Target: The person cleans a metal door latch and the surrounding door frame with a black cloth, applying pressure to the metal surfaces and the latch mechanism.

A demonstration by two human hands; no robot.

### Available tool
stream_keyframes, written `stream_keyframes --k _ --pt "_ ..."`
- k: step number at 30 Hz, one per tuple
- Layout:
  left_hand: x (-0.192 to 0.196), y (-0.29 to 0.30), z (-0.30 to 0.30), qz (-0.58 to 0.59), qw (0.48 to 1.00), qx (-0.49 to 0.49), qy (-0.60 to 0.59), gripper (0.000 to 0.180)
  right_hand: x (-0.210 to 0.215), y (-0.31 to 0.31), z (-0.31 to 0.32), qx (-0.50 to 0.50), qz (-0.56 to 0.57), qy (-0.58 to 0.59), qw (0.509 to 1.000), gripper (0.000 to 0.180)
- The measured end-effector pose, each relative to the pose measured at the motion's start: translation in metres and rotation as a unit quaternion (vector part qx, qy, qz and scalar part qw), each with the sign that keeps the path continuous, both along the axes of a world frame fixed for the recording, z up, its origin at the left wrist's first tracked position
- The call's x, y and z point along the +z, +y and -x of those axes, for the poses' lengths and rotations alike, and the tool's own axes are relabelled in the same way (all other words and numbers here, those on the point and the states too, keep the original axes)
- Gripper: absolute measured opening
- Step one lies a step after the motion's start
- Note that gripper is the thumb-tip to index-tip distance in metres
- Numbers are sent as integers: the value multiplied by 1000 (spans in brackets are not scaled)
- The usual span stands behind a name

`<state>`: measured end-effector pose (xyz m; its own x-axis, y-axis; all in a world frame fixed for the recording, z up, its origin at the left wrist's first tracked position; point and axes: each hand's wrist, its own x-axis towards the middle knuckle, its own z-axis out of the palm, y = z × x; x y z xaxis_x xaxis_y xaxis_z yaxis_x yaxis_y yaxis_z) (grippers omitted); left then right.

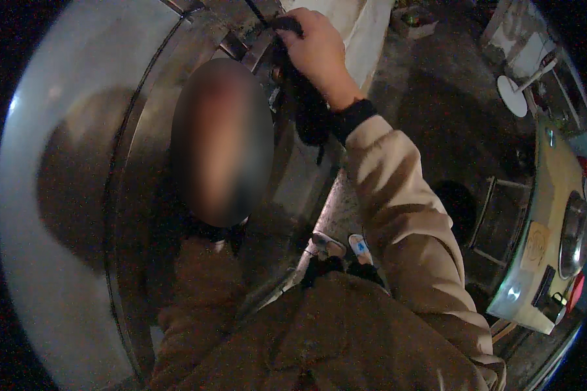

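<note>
My right hand point(319, 55) is closed around a dark, rounded grip-like piece point(287, 27) near the top of the head view. Below its wrist hangs a bulky black shape point(311, 107), too dark to name. My left arm point(205, 280) reaches up beside a large grey, shiny curved panel point(59, 85). A blurred oval covers my left hand point(218, 146), so its fingers and anything in them are hidden. Dim metal parts point(235, 47) lie between the panel and my right hand.
At the right stands a pale-topped table point(548, 176) bearing a round metal basin point(574, 234) and a brown board point(536, 244). A dark-framed stool point(499, 218) is beside it. A white round base point(512, 96) stands farther back. My slippered feet point(359, 246) are below.
</note>
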<state>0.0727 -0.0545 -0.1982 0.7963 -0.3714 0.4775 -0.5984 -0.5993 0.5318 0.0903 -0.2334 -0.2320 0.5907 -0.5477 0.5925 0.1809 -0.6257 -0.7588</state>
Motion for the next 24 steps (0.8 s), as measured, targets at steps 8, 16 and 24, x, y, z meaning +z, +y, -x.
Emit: stream_keyframes --k 8,16,24 --pt "-17 3 -17 -27 998 -24 -59 23 -13 40 45 101 128 -98 982 30" --pt "-13 19 -7 -63 995 -35 -70 23 1 39 30 31 135 -11 990 23" --pt "-8 9 -3 -29 996 -43 -66 22 -12 -6 -1 9 -37 -61 997 22"
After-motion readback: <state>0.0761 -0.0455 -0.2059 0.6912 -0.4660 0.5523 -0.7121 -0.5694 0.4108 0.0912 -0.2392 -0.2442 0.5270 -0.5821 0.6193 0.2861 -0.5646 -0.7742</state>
